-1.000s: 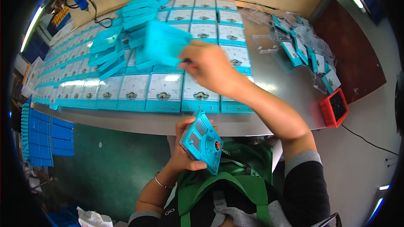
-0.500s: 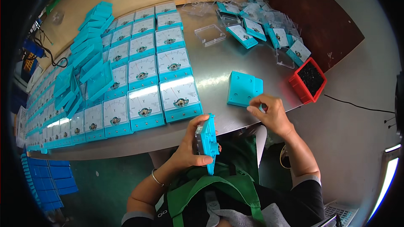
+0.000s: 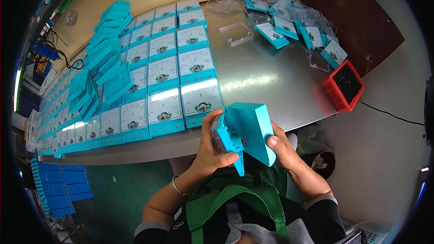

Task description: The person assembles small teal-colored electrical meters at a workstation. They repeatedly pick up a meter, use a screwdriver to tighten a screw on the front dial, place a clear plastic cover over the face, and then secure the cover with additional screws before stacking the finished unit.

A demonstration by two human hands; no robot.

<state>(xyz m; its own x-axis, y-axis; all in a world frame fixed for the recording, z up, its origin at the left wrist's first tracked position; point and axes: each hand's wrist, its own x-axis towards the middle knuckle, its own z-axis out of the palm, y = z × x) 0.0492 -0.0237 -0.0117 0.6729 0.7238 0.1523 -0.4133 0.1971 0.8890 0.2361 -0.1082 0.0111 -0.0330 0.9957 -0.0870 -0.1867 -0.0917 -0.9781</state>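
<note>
Above my lap, just off the table's front edge, my left hand (image 3: 211, 147) grips a panel meter (image 3: 229, 147) by its edges. The meter is turned on its side, its clear front toward my left palm and its turquoise back to the right. My right hand (image 3: 284, 149) is wrapped round the outer side of a turquoise box-shaped cover (image 3: 255, 131). The cover stands tilted, its hollow side toward the meter's back. Their upper edges are close together; whether they touch I cannot tell. Most right-hand fingers are hidden behind the cover.
Rows of finished-looking voltmeters (image 3: 163, 106) fill the table's left, with a heap of turquoise covers (image 3: 118, 83) on them. Meter fronts (image 3: 271, 34) and clear frames (image 3: 236, 33) lie at the back right. A red bin (image 3: 333, 91) of small black parts stands at the right edge.
My right hand has picked the turquoise cover up off the table and brought it beside the meter. The left hand still holds the meter. The view has shifted slightly.
</note>
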